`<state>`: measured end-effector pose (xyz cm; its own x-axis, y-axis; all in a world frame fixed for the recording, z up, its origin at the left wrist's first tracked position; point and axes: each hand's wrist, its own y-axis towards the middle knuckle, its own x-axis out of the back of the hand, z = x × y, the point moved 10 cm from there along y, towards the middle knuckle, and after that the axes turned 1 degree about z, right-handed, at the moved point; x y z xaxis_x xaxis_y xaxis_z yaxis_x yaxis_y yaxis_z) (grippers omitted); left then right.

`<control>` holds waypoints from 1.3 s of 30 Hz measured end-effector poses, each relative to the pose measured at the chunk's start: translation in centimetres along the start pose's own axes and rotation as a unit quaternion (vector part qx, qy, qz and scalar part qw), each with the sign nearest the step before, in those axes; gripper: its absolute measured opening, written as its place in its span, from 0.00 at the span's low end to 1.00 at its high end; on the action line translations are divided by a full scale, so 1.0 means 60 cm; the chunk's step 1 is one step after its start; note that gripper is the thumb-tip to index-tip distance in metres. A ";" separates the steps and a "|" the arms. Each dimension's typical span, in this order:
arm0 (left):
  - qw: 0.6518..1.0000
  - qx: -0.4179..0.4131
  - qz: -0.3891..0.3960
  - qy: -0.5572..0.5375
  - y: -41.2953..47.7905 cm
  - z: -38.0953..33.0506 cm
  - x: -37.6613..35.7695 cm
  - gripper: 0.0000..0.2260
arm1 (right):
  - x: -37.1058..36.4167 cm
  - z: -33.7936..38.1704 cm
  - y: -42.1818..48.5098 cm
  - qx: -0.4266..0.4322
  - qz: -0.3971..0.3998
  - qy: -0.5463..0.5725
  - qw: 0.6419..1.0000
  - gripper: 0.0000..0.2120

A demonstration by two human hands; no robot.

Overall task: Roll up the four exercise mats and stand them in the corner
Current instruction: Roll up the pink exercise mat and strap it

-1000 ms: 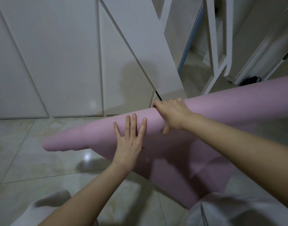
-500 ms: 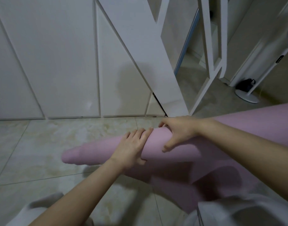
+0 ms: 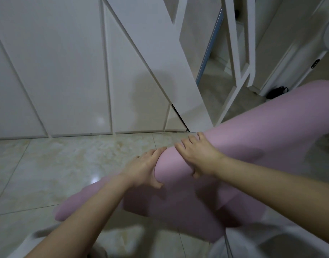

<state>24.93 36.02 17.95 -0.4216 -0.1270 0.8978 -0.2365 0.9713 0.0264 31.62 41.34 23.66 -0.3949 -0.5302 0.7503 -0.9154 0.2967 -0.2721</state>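
Head view: a pink mat [image 3: 253, 125] is partly rolled into a long tube that slants from 8 o'clock up to 2 o'clock. A loose flap of it hangs under the tube near 5 o'clock. The left hand [image 3: 142, 169] has its grip closed round the tube, with fingers on top and thumb below. Just beside it, the right hand [image 3: 199, 157] grips the tube too, with fingers curled over the far side. A pale tiled floor [image 3: 67, 164] lies below, and a white wall [image 3: 57, 71] stands at 11 o'clock.
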 end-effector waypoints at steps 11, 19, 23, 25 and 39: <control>0.965 0.067 -0.186 0.173 -0.018 -0.010 0.033 0.55 | 0.037 -0.050 0.051 -0.028 0.010 0.094 0.995 0.40; 0.994 0.021 -0.087 0.054 0.000 -0.006 0.006 0.46 | 0.008 -0.037 0.026 0.003 0.065 0.140 0.988 0.44; 0.998 0.026 -0.042 -0.048 0.005 0.003 0.008 0.45 | 0.010 -0.033 -0.006 0.026 -0.013 0.045 0.999 0.50; 0.996 0.031 -0.012 -0.085 0.005 0.007 -0.001 0.44 | 0.004 -0.031 -0.018 0.031 -0.024 -0.002 0.999 0.54; 0.996 0.081 -0.021 -0.018 -0.013 -0.010 -0.019 0.51 | -0.004 -0.039 0.017 0.018 0.015 0.014 1.000 0.47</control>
<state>26.12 35.55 17.15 -0.4395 -0.1762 0.8808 -0.3905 0.9205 -0.0107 30.96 43.63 24.58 -0.4204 -0.4984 0.7582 -0.9055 0.2834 -0.3158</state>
